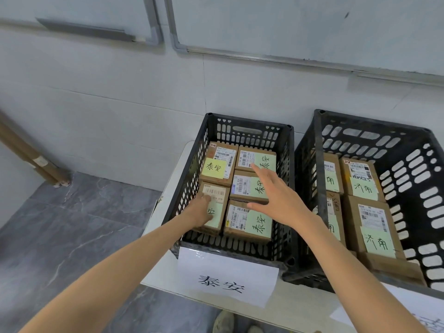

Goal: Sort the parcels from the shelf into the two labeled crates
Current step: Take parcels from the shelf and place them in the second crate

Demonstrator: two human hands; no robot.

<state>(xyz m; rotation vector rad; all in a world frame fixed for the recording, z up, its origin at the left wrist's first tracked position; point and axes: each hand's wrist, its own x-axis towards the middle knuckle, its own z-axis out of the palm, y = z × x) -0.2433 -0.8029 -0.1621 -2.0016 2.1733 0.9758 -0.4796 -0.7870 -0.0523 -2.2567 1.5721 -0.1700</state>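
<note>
Two black slotted crates stand side by side on a white table. The left crate [289,188] carries a paper sign reading 泰安 [225,280] and holds several brown parcels with green or yellow notes. My left hand [200,211] rests on the front-left parcel [217,195] inside it, fingers lying on its top. My right hand [276,191] hovers with fingers spread over the middle parcel [245,187] and the front-right parcel [249,222]. The right crate [319,164] holds several parcels marked 济南, such as the nearest one [374,227].
The white table [300,306] ends at its left edge near the left crate. Grey tiled floor [72,224] lies to the left, with brown cardboard tubes [31,157] leaning in the corner. Whiteboards [288,25] hang on the wall behind.
</note>
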